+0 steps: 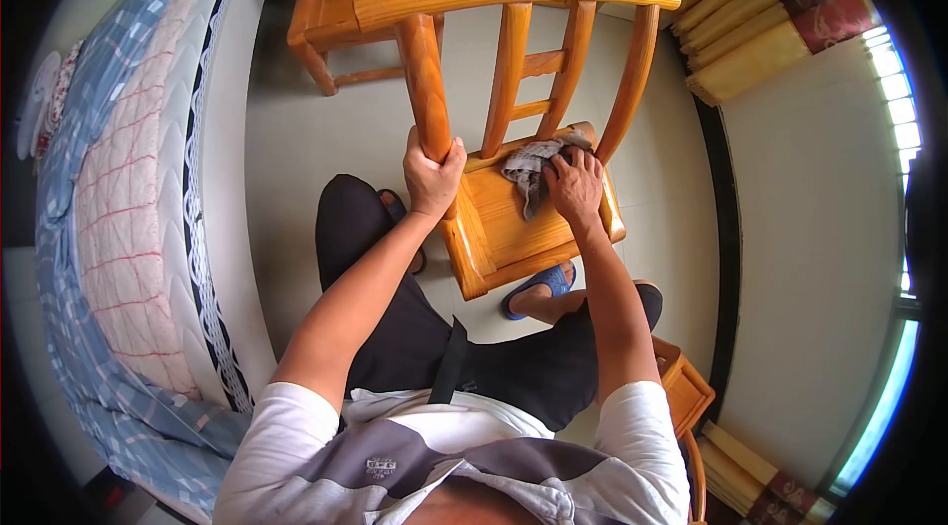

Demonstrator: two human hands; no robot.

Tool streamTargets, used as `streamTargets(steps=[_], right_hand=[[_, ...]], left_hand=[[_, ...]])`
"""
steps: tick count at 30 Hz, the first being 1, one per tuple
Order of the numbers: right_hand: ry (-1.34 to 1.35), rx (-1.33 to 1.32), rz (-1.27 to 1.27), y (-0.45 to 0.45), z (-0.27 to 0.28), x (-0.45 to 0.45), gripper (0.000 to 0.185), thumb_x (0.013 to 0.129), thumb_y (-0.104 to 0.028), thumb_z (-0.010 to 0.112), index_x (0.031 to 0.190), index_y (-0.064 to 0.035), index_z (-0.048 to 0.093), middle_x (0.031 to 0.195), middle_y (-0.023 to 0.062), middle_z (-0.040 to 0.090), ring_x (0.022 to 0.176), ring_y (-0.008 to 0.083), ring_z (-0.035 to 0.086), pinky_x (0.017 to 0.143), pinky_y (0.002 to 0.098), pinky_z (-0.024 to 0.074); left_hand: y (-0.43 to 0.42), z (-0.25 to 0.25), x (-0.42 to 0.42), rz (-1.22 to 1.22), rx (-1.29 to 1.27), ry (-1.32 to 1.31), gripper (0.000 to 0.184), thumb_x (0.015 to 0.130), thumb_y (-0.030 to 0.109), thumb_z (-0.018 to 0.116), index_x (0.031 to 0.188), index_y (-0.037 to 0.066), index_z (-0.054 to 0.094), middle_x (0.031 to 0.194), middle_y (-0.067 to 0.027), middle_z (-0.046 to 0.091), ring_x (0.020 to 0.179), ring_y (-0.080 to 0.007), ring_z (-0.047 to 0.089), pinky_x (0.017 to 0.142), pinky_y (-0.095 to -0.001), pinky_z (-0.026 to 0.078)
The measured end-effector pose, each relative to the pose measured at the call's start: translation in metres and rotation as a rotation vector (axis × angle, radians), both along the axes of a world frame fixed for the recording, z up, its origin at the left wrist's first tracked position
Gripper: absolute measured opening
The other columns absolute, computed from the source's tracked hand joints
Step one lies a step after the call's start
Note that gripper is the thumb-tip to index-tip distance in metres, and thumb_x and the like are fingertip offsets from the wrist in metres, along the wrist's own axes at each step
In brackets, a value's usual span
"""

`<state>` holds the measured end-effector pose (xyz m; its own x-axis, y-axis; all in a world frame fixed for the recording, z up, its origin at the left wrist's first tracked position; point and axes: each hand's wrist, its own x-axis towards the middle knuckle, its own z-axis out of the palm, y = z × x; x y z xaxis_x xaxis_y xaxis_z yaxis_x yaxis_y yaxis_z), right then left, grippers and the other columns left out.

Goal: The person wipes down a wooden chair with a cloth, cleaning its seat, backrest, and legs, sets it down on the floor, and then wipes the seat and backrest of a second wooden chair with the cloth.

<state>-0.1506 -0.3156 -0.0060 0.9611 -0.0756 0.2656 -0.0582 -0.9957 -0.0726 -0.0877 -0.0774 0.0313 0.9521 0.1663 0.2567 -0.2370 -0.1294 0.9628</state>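
A varnished wooden chair [513,239] stands in front of me, its curved top rail and upright slats toward the far side. My left hand [433,172] is wrapped round the chair's left back post, low down near the seat. On the back right part of the seat, my right hand [575,187] presses a crumpled grey cloth [530,165] against the wood. The fingers are bent over the cloth, and part of it spreads out to the left of the hand.
A second wooden chair [357,6] stands at the far left by a wooden panel. A bed [118,219] with a blue checked cover runs along the left. Yellow and red curtains [750,26] hang at the right. Another wooden piece [686,392] is behind me at lower right.
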Motion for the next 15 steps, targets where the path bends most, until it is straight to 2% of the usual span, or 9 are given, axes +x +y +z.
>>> streamTargets(steps=[1,4,5,7,10,15], right_hand=[[0.004,-0.002,0.0,0.002,-0.005,0.002,0.024,0.082,-0.032,0.063,0.097,-0.0138,0.066,0.108,0.0097,0.058,0.107,0.0298,0.05,0.096,0.0444,0.0344],[-0.141,-0.024,-0.207,0.03,-0.027,0.007,0.018,0.075,-0.018,0.059,0.09,-0.0086,0.064,0.107,0.0156,0.057,0.106,0.0337,0.049,0.097,0.0468,0.033],[-0.122,-0.02,-0.265,0.046,-0.033,0.007,0.019,0.074,-0.017,0.058,0.09,-0.0082,0.064,0.104,0.017,0.056,0.104,0.0347,0.048,0.095,0.0479,0.033],[-0.11,0.08,-0.25,0.08,-0.034,0.005,0.019,0.074,-0.02,0.061,0.089,-0.0081,0.064,0.1,0.0169,0.056,0.102,0.0348,0.048,0.092,0.0483,0.0335],[-0.073,0.194,-0.024,0.136,-0.025,-0.009,0.022,0.076,-0.028,0.064,0.09,-0.0104,0.064,0.097,0.0162,0.054,0.103,0.0325,0.048,0.092,0.0479,0.0326],[-0.016,0.242,0.062,0.121,-0.013,-0.009,0.02,0.081,-0.03,0.063,0.094,-0.0143,0.065,0.099,0.0096,0.057,0.102,0.0286,0.051,0.09,0.044,0.0353]], left_hand=[[0.0,0.002,0.0,0.004,0.006,0.004,0.024,0.076,0.014,0.069,0.085,0.002,0.05,0.069,-0.0102,0.058,0.061,-0.0249,0.058,0.062,-0.0345,0.048],[-0.002,0.003,-0.002,0.022,0.009,0.005,0.024,0.076,0.014,0.069,0.085,0.002,0.05,0.069,-0.0104,0.057,0.062,-0.0254,0.059,0.062,-0.0349,0.048],[-0.002,0.004,-0.001,0.034,0.006,-0.007,0.023,0.076,0.014,0.068,0.084,0.002,0.05,0.069,-0.0106,0.057,0.062,-0.0257,0.059,0.062,-0.0352,0.048],[-0.003,0.001,0.001,0.042,0.005,-0.023,0.023,0.076,0.013,0.068,0.085,0.002,0.05,0.069,-0.011,0.057,0.062,-0.0265,0.059,0.062,-0.0357,0.048],[-0.004,-0.003,-0.001,0.05,0.016,-0.039,0.022,0.076,0.012,0.068,0.085,0.002,0.051,0.069,-0.0117,0.057,0.063,-0.0279,0.059,0.062,-0.0364,0.048],[-0.002,-0.014,0.003,-0.005,-0.055,0.037,0.022,0.076,0.012,0.067,0.088,0.001,0.052,0.071,-0.0121,0.058,0.064,-0.0286,0.058,0.063,-0.0368,0.047]])
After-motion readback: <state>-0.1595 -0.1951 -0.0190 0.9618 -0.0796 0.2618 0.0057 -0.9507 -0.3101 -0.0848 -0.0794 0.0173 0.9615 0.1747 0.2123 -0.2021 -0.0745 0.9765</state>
